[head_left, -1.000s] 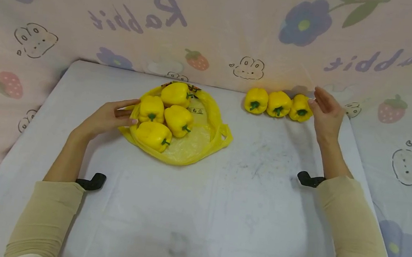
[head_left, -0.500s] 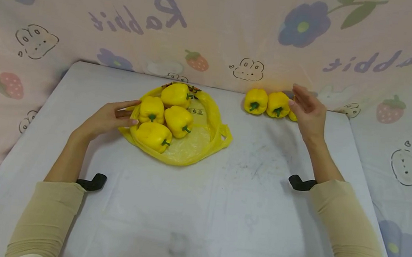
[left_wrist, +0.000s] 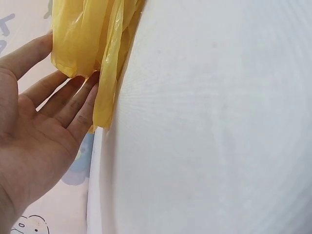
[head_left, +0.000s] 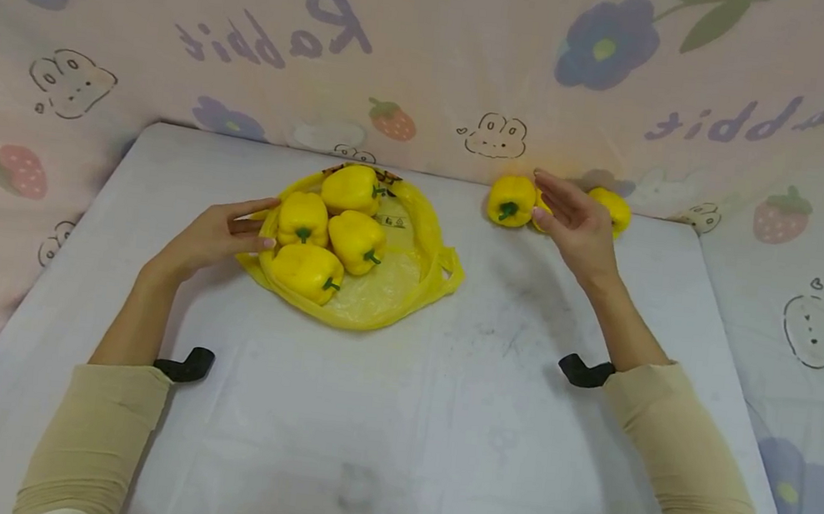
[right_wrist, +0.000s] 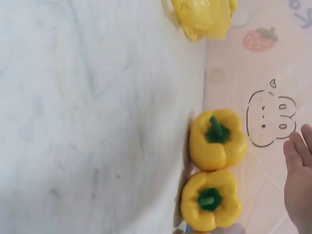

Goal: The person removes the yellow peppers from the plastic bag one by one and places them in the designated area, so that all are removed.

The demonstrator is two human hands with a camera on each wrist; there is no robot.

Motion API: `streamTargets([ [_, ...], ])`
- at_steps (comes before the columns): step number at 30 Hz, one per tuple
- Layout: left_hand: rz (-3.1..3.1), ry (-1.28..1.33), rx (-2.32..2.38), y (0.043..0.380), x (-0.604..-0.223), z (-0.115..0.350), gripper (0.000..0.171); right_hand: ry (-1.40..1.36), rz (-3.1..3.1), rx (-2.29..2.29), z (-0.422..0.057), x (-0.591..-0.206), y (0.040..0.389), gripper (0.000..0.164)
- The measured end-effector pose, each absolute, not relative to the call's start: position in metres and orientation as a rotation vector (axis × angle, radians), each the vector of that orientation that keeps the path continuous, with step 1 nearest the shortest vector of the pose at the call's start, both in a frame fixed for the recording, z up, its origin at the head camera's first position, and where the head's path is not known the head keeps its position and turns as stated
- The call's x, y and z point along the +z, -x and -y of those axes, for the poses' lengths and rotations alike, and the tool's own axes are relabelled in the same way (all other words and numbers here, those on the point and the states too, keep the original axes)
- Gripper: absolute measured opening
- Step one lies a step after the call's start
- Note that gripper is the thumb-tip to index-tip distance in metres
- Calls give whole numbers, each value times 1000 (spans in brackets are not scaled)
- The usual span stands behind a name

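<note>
1. Okay, nearest: tan sleeves, left and right, each with an angular black wrist mount, left and right, sticking out inward at the cuff.
2. White surface, cloth-like look, grey smudges between the arms.
3. Left hand: fingers extended and spread, fairly wide, touching the outer left side of the bag.
4. Thin yellow plastic bag, mouth open upward, sits left of centre; handle loop on its right side.
5. Four glossy, blocky yellow bell peppers with green stems inside, bunched at the bag's left: one in front, two mid, left and right, one at back.
6. Right hand: fingers straight, thumb apart, moderately wide, grasp empty; hovers over the back-right row, apart from the peppers in the right wrist view.
7. Three more such peppers in that row along the far edge: left one, middle one mostly hidden by the hand in the head view, right one partly covered.
8. Farthest: pale pink printed cloth, with rabbits, strawberries, flowers, mirrored "Rabbit" lettering.
</note>
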State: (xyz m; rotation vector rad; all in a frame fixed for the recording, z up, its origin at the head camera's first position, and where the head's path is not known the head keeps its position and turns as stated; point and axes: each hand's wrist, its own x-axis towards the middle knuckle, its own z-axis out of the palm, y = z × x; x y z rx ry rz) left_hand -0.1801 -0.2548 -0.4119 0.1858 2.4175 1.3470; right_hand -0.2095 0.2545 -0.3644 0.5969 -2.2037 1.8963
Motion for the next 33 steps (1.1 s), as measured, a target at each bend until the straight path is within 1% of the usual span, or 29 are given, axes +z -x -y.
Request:
streamTargets([
  [7,-2424,-203,1351,183,-411,252,74,-701,2253,1872,-238,-361,208,45],
  [16,-2405,-196,1343,179,-407,256,73,-784,2341,1930,-203,-373,207,48],
  [24,-2393,-209,1375,181,-406,255,73,-901,2352,1882,-176,-359,200,48],
  [33,-2376,-216,1388,182,-407,254,75,-994,2447,1884,-152,-361,199,47],
])
